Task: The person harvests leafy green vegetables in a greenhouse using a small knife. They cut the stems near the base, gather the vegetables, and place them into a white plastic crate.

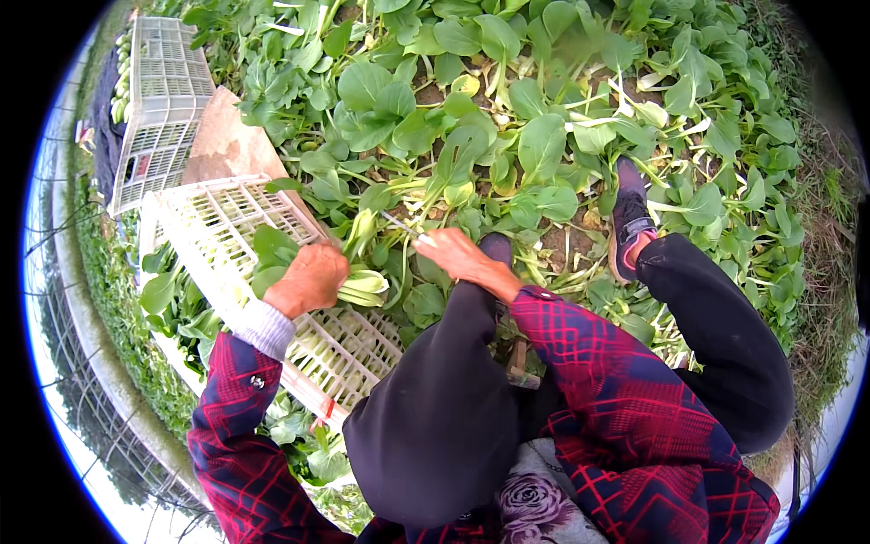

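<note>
My left hand grips a head of bok choy over the side of a white plastic crate. The pale cut base points right, and the leaves stick out above my knuckles. In my right hand is a knife, its narrow blade pointing up and left towards the plants. Part of the handle is hidden in my fist. Beneath the left wrist, leafy bok choy fills the crate. A loose pale stalk cluster lies among leaves between my hands.
Growing bok choy covers the ground ahead, with yellowed leaves and trimmings between. Another crate stands at the upper left beside a brown board. My shod foot rests among the plants. A low wooden piece lies below my legs.
</note>
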Demonstrator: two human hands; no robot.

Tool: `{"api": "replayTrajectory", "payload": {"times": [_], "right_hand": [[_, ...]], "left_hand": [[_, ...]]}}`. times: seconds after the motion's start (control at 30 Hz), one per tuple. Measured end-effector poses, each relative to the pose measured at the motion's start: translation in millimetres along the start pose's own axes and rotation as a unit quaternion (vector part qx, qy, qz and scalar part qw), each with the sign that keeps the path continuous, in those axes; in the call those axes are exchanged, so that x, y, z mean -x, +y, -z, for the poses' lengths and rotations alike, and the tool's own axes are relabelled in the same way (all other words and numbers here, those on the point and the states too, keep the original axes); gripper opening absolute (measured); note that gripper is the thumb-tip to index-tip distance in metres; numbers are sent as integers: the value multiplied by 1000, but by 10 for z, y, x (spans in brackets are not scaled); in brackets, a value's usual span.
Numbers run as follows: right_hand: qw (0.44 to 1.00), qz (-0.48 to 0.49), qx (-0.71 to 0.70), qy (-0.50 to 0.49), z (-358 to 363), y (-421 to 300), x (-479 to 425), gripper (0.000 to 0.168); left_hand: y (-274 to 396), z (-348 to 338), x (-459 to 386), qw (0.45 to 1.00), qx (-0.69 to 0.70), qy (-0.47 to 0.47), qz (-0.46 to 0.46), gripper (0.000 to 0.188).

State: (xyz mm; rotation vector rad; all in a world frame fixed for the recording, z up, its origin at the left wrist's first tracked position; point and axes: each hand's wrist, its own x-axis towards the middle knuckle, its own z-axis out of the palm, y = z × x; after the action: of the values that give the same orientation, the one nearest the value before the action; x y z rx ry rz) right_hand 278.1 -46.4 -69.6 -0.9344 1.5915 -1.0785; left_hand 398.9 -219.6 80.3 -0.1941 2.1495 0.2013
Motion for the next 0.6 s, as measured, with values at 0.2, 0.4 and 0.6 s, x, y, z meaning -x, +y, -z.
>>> {"api": "replayTrajectory", "payload": {"times": [0.2, 0.4, 0.6], "right_hand": [[953, -16, -267, 143, 893, -634, 162, 31], [910, 121, -376, 123, 1094, -1378, 247, 53], [906, 207, -318, 186, 1518, -1830, 453, 32]], "left_hand": [[211, 702, 676, 974, 22, 220, -42, 42], [536, 1120, 1103, 949, 112, 281, -90, 59], [829, 1371, 1212, 878, 353, 288, -145, 84]]}}
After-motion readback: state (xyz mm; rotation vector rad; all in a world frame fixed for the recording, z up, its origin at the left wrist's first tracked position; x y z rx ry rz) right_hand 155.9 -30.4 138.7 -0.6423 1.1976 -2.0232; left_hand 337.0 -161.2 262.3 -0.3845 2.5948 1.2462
